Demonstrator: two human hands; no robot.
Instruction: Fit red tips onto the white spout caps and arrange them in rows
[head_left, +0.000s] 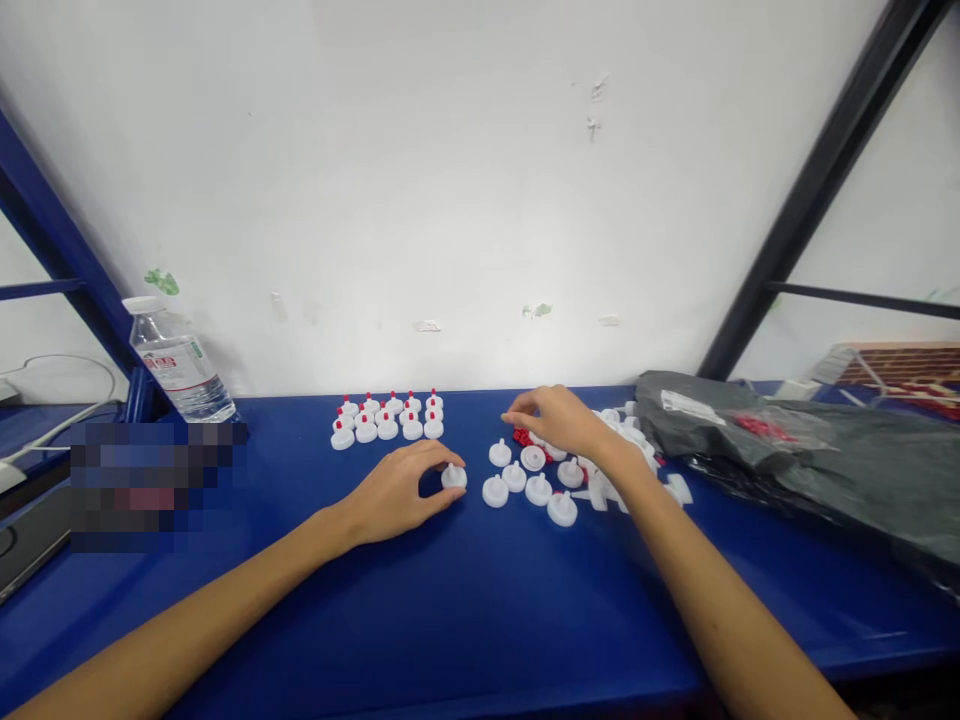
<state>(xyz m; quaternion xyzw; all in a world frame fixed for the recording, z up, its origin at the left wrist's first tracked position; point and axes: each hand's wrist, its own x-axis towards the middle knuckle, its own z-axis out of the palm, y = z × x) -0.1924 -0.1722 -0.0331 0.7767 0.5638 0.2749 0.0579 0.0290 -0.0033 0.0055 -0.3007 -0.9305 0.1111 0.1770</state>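
Observation:
My left hand (397, 492) pinches a white nozzle cap (454, 478) by its sides, spout upward, low over the blue table (450, 600). Bent at the fingers, my right hand (561, 418) hovers by a pile of small red tips (521, 436); thumb and forefinger come together, and whatever they may hold is too small to make out. Several loose white nozzle caps (538, 489) without red tips lie between the hands. Beyond my left hand stand rows of white caps with red tips on their spouts (387, 428).
More white parts (634, 430) are heaped under and beyond my right forearm. A dark grey plastic bag (825, 470) covers the right side. At left stands a water bottle (180, 365), near a blurred patch and a dark device (34, 540). A white wall (480, 200) closes off the back.

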